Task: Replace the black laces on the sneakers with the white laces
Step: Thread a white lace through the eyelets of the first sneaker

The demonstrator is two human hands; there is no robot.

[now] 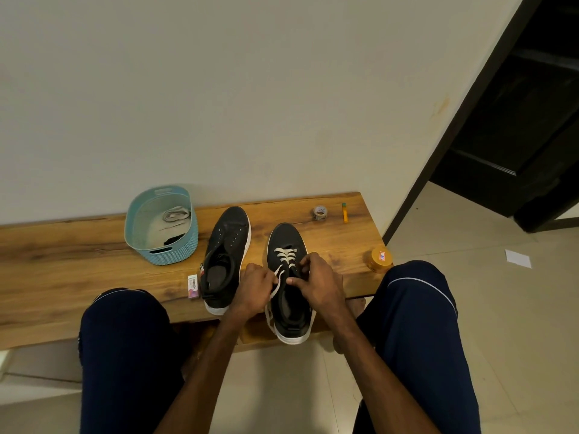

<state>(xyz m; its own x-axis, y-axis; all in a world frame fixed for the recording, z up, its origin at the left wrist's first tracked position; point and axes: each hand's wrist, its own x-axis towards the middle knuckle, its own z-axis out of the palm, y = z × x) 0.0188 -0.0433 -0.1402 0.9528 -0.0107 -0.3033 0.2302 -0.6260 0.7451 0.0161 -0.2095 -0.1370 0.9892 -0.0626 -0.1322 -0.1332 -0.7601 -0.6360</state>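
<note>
Wooden bench (78, 255) by the wall holds two sneakers. Fingers hide the right sneaker's (286, 239) top holes. The left hand (255, 285) and right hand (316, 277) each pinch its white lace (285, 256). The left sneaker (230, 228) sits beside a blue basket (175, 256).

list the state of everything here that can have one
right black white-soled sneaker, white flat lace threaded through front eyelets only
left black white-soled sneaker, unlaced, eyelets empty
teal patterned plastic basket, upright, holding loose laces
orange round jar, lid on
yellow stick with green cap, capped, lying flat
left hand, pinches the lace
right hand, pinches the lace at the eyelets
</note>
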